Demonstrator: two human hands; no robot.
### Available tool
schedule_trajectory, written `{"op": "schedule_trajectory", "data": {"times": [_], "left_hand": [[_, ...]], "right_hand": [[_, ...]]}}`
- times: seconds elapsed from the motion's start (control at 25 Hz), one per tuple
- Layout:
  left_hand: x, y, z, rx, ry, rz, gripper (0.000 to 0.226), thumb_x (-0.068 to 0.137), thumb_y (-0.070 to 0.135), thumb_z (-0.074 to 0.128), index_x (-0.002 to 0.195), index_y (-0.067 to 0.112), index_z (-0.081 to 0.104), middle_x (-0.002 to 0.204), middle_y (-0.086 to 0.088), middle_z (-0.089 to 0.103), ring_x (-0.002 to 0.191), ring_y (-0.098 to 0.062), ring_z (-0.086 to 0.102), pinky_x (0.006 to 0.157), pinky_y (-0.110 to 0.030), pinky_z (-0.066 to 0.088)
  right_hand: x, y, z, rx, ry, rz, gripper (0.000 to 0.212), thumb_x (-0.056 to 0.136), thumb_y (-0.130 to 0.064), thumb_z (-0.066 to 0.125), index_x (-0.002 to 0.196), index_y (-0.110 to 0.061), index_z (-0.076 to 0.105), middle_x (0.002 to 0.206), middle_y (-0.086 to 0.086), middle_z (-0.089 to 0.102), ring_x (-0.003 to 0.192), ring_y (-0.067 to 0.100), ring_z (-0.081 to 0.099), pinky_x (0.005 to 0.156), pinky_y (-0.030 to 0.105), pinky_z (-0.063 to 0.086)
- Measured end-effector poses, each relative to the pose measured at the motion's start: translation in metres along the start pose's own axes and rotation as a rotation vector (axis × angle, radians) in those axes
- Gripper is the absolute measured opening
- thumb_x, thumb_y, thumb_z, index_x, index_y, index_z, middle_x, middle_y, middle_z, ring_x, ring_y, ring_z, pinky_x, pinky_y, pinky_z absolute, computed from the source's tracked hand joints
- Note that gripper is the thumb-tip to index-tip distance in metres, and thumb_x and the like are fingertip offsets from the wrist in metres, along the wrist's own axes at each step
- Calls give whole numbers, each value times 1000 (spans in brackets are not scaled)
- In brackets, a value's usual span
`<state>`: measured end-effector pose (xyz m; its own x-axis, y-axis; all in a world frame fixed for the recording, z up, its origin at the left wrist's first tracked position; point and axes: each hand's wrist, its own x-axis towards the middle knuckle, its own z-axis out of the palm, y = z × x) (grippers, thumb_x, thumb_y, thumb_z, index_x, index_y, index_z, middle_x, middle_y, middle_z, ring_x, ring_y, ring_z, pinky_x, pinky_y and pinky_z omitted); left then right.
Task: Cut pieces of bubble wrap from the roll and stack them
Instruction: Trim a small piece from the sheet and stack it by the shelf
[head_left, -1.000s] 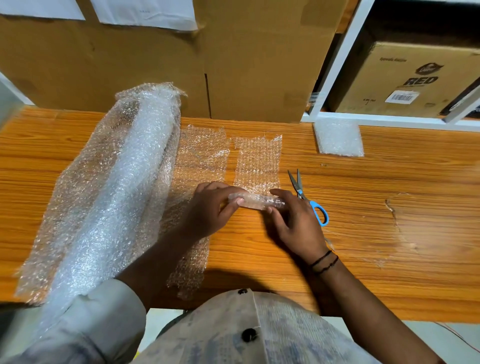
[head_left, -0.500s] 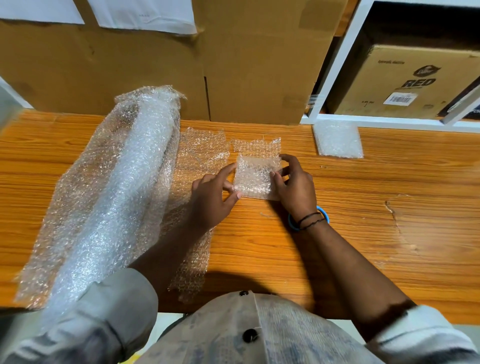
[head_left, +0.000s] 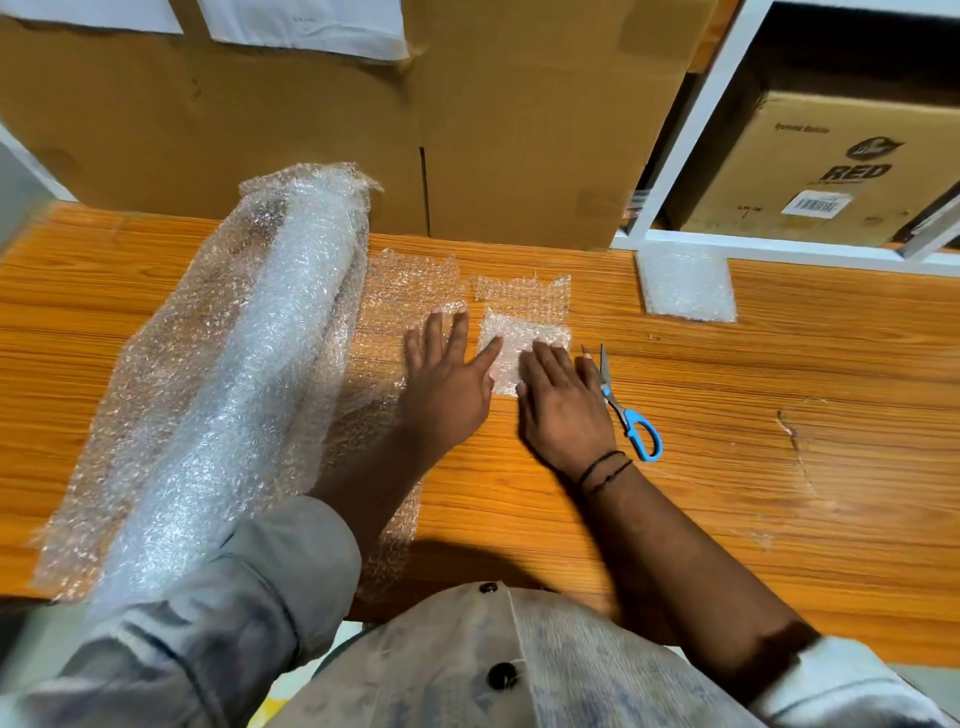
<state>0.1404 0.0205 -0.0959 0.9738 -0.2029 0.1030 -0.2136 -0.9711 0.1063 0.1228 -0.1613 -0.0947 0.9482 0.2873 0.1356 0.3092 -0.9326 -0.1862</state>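
Pinching no longer, the left hand (head_left: 447, 376) and right hand (head_left: 563, 402) press the folded piece (head_left: 514, 338) flat with straight fingers (head_left: 544, 358), mid-frame (ready, probably, for the upper-right stack (head_left: 685, 288)).

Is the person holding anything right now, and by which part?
Nothing is gripped. Both hands lie flat: the right hand presses the near part of the small bubble wrap piece, and the left hand touches its left edge with the thumb.

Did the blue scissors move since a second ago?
No. The scissors lie in the same spot, just as far from the gouge in the wood to their right, blades pointing away from the person.
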Motion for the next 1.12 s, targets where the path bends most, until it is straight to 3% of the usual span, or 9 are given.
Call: {"op": "schedule_trajectory", "data": {"times": [0.12, 0.24, 0.48, 0.76, 0.88, 0.96, 1.04, 1.12], "left_hand": [[-4, -1, 4, -3, -44, -31, 57, 107, 43, 34, 162, 42, 18, 172, -14, 3, 155, -47, -6, 120, -67, -3], [-5, -5, -1, -82, -9, 11, 57, 105, 47, 44, 159, 40, 30, 172, -13, 9, 156, -45, 2, 121, -66, 4], [-15, -33, -7, -169, 132, 261, 51, 92, 65, 52, 134, 39, 65, 161, -3, 41, 150, -37, 29, 115, -58, 22], [-5, -35, -10, -177, 265, 307, 25, 97, 37, 55, 106, 27, 77, 128, 5, 69, 133, -30, 49, 103, -46, 30], [-6, -32, -16, -307, 305, 328, 20, 100, 28, 54, 104, 20, 72, 116, 6, 72, 130, -26, 54, 105, -43, 30], [-7, -25, -27, -422, 313, 299, 19, 103, 27, 51, 104, 17, 68, 107, 6, 72, 120, -21, 59, 106, -41, 33], [-5, -20, -37, -554, 291, 235, 23, 105, 35, 49, 106, 18, 64, 100, 10, 69, 103, -14, 63, 106, -46, 40], [0, -23, -39, -656, 210, 147, 36, 103, 54, 48, 116, 23, 60, 101, 11, 70, 99, -10, 66, 100, -52, 48]], "right_hand": [[2, 7, -2, 14, -89, -21, 60, 106, -41, 32, 155, -8, 43, 164, 14, 38, 153, 34, 33, 124, 59, 19], [-2, 17, -10, 45, -99, -73, 71, 100, -53, 39, 158, -11, 39, 167, 12, 34, 156, 30, 26, 127, 55, 12], [-11, 28, -8, 77, 22, -167, 55, 99, -47, 48, 139, -11, 61, 151, 11, 56, 145, 31, 47, 120, 53, 31], [-13, 27, -18, 159, -59, -151, 72, 95, -60, 53, 153, -18, 48, 159, 4, 48, 151, 23, 37, 127, 46, 21], [-14, 28, -19, 173, -36, -155, 66, 95, -50, 61, 151, -16, 50, 153, 5, 54, 147, 24, 43, 126, 44, 23], [-12, 31, -24, 273, 28, -102, 50, 96, -36, 63, 141, -15, 59, 138, 8, 66, 131, 29, 58, 116, 43, 36], [-8, 31, -29, 425, 83, 4, 34, 97, -31, 61, 127, -17, 67, 116, 7, 75, 107, 29, 69, 94, 42, 52], [-2, 28, -34, 549, 97, 92, 20, 98, -29, 62, 112, -17, 70, 97, 4, 76, 88, 25, 70, 75, 40, 53]]}}
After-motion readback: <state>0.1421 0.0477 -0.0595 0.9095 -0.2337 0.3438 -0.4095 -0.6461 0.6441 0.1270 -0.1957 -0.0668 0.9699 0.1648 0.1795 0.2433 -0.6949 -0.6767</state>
